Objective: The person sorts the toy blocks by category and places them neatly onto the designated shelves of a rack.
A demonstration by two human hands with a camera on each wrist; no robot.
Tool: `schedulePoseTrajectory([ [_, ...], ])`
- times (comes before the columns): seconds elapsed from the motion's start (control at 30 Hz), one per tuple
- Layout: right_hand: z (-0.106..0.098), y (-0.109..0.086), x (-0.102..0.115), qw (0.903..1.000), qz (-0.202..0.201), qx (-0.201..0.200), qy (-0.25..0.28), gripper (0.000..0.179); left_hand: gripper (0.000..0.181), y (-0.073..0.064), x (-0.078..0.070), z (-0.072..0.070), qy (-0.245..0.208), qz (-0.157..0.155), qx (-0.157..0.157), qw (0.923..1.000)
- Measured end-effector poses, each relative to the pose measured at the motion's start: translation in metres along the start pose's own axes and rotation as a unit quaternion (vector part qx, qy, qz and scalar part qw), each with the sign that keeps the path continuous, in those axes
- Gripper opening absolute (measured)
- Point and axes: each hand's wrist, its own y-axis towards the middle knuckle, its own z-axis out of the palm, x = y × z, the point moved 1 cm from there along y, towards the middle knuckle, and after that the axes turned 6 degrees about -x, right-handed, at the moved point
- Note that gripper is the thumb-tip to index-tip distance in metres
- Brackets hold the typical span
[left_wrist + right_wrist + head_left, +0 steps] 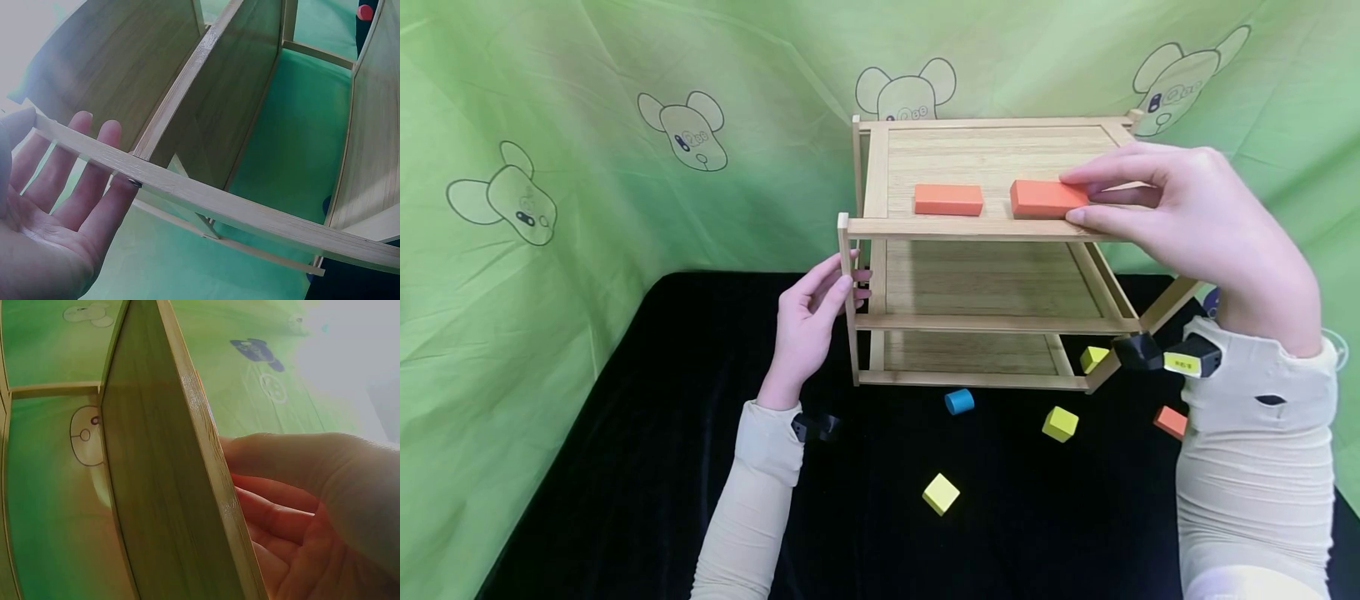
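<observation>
Our right hand point(1195, 204), partly closed, pinches orange block point(1047, 198) at top of wooden shelf point(992, 154) — long side runs left to right, along front rail point(955, 229). Our left hand point(808, 317) — half curled — holds left post point(852, 342).

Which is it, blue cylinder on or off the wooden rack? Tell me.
Off: the blue cylinder lies on black cloth, in front of the three-tier wooden rack.

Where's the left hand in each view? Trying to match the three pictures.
Head: left hand, left of centre, at the side of the wooden shelf.
Left wrist: left hand, lower left.
Right wrist: not in it; that's the right hand, lower right.
Shared landmark: the wooden shelf.
</observation>
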Motion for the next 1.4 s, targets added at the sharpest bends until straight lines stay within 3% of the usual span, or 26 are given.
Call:
schedulePoseTrajectory([
  [0.27,0.0003,0.0030,-0.0018,0.9998,0.010,0.017,-0.007,0.039,0.033,0.0002,-0.0003,0.0000,0.002,0.000,0.000,1.0000],
  [1.0,0.0007,0.0049,-0.0041,0.9992,-0.007,0.023,-0.033,0.040,0.033,0.0003,-0.0005,0.0001,0.000,-0.001,0.000,1.0000],
  [1.23,0.0000,0.0025,-0.0014,0.9996,-0.001,0.007,-0.027,0.045,0.033,0.0006,-0.0002,-0.0003,0.003,-0.001,0.004,1.0000],
  [1.4,-0.0003,-0.0022,0.0040,0.9994,-0.002,-0.032,-0.010,0.045,0.033,0.0002,-0.0009,-0.0003,0.008,-0.005,-0.001,1.0000],
])
